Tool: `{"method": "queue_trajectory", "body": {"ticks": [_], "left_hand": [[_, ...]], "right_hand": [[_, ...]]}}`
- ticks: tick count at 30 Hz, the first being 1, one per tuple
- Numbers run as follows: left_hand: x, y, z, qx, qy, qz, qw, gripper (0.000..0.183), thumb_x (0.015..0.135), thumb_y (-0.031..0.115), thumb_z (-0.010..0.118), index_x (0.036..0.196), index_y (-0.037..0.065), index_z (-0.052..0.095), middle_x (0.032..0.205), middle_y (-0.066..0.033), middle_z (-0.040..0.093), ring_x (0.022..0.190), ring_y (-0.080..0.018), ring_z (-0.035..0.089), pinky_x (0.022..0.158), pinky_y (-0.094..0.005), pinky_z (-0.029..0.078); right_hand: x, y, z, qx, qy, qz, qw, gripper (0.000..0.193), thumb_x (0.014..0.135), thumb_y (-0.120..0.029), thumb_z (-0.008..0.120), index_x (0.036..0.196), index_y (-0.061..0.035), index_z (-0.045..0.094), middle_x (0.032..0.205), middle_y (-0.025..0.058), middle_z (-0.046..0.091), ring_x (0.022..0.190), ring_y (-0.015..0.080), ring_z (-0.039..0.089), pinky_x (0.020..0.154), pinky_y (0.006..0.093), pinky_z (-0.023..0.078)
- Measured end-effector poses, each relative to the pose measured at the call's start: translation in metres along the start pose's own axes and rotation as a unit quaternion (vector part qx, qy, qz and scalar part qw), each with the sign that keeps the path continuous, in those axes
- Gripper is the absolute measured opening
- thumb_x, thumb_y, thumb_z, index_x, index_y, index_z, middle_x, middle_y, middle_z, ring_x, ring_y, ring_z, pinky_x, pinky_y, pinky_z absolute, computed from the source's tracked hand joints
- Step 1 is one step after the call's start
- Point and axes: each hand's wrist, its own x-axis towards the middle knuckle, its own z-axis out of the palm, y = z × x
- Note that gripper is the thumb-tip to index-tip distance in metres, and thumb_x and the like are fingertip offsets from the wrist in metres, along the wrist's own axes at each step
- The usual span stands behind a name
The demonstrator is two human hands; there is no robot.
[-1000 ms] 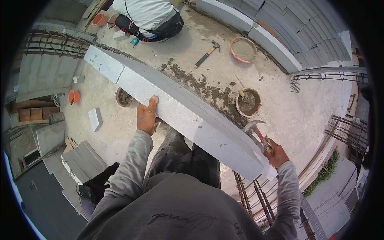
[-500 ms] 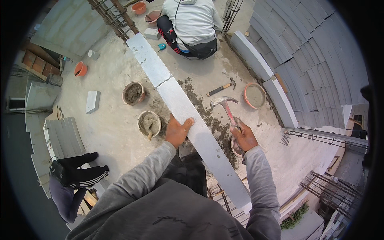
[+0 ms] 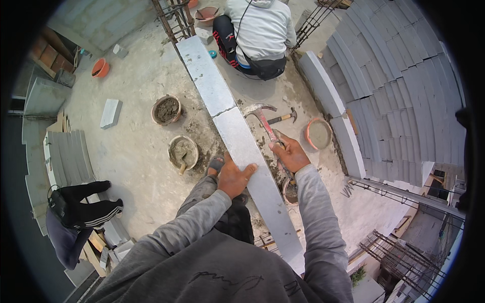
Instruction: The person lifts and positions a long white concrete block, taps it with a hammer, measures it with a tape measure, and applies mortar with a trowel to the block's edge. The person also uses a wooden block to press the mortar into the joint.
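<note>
A narrow wall of pale grey lightweight blocks runs from the far middle down toward me, with a joint between two blocks. My left hand grips the nearer block's left edge, its thumb on top and its fingers down the side, partly hidden. In my right hand, right of the wall, is a claw hammer with a worn red handle. Its head is raised near the wall's right edge. Beyond it on the floor lies a second hammer with a black and tan handle. Below my right hand, a mortar bucket is partly hidden.
Left of the wall stand two mortar buckets, one darker inside, one with a tool. An orange bucket stands right. A crouching person works ahead; another person bends at left. Stacked blocks line the right.
The hammer in my right hand has come left, its head now close to the wall's edge. The whole view has shifted slightly. My left hand keeps its hold on the block.
</note>
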Motion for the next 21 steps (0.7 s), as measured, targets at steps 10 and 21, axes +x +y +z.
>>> {"method": "queue_trajectory", "body": {"ticks": [10, 21], "left_hand": [[0.015, 0.023, -0.015, 0.056, -0.008, -0.078, 0.995, 0.095, 0.084, 0.041, 0.073, 0.142, -0.014, 0.022, 0.136, -0.0326, 0.048, 0.127, -0.0387, 0.051, 0.106, -0.0384, 0.04], [0.097, 0.025, -0.043, 0.085, 0.103, 0.055, 0.99, 0.053, 0.095, 0.031, 0.06, 0.131, -0.006, 0.048, 0.123, -0.018, 0.06, 0.108, -0.0269, 0.057, 0.096, -0.036, 0.043]], "right_hand": [[-0.131, -0.024, -0.005, 0.032, 0.184, -0.039, 0.982, 0.049, 0.098, -0.021, 0.059, 0.141, -0.0004, 0.045, 0.067, -0.0024, 0.053, 0.049, 0.0048, 0.046, 0.044, 0.0225, 0.039], [-0.381, 0.063, 0.115, 0.235, 0.524, 0.037, 0.818, 0.039, 0.095, -0.016, 0.055, 0.128, 0.0029, 0.047, 0.079, 0.0044, 0.055, 0.054, 0.0106, 0.053, 0.05, 0.0233, 0.043]]}}
